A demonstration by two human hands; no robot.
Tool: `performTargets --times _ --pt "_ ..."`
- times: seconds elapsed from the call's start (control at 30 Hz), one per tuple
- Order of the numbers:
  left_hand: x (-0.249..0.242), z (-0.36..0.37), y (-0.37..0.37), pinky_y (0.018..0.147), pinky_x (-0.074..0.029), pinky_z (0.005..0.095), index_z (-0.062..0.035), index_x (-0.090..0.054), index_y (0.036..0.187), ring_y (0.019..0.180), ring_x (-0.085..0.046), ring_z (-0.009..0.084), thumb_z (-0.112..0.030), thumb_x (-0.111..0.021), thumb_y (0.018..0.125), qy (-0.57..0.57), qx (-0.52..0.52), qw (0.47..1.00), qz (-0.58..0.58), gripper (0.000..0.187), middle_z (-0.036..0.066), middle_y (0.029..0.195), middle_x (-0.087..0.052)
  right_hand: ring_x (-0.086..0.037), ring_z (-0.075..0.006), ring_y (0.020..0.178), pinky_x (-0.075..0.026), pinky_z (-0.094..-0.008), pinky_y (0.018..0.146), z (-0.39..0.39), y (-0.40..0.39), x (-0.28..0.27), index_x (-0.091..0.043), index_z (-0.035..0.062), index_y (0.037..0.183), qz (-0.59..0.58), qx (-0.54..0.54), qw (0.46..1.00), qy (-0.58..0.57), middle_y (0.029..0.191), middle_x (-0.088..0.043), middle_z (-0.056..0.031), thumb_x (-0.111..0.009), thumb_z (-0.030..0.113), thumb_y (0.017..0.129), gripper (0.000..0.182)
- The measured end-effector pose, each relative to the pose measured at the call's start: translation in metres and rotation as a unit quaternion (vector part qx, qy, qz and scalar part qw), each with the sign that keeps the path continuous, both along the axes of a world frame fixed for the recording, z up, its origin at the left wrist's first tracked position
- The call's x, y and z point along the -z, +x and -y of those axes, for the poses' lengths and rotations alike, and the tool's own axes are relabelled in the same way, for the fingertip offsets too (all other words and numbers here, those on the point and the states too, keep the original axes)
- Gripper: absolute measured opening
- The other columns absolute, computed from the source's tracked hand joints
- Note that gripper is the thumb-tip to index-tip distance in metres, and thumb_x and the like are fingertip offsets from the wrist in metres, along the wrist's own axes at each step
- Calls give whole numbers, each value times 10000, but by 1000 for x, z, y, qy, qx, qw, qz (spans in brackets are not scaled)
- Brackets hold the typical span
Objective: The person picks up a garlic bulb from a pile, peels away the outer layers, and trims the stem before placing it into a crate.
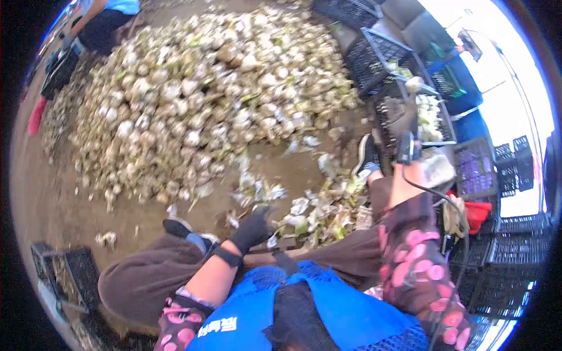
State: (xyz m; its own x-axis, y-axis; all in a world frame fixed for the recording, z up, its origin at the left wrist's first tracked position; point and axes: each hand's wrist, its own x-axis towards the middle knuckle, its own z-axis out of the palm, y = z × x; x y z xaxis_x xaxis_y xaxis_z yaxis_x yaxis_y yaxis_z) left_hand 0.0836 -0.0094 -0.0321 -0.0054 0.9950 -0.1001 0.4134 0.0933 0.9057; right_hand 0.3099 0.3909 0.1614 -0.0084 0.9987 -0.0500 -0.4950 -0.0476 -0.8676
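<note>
My left hand [253, 229], in a dark glove, is curled closed in front of my lap, beside a heap of peeled skins [319, 219]. A small pale shape shows by its fingers, too blurred to name. My right arm reaches out to the right, over the black crates. At the fingertips of my gloved right hand [405, 123] is a white garlic bulb [414, 85]. Just beyond it stands a crate with clean white bulbs [430, 117] inside. A cable runs from a dark device on my right wrist.
A large pile of garlic bulbs [199, 99] covers the ground ahead. Stacked black crates [509, 263] and a red container [477, 216] stand at the right. Another crate [82, 275] is at lower left. A person [102, 26] is at the upper left.
</note>
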Motion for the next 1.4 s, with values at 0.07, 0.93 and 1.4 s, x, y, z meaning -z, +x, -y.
performTargets --times 0.07,0.93,1.4 --pt "15 -10 0 824 -468 354 -72 -435 1299 963 -552 231 -172 -644 799 42 13 999 8 550 153 1130 -549 -583 -202 903 -502 -302 758 -3 -23 19 -508 106 1235 213 -86 973 20 1077 -579 -60 -507 273 923 354" --pt "8 -19 -50 828 -439 306 -30 -455 1285 967 -527 151 -251 -581 835 -100 -296 889 335 517 79 1088 -581 -554 -375 980 -467 -435 812 159 -326 223 -541 34 1079 553 -210 645 484 1125 -533 -220 -666 254 750 415" --pt "-12 -5 -60 783 -472 368 -3 -521 1205 908 -619 294 -139 -517 823 -74 -318 925 194 405 223 988 -634 -419 -409 1196 -365 -442 1005 188 -329 198 -443 39 1292 613 -291 541 497 1302 -442 -232 -628 168 748 589"
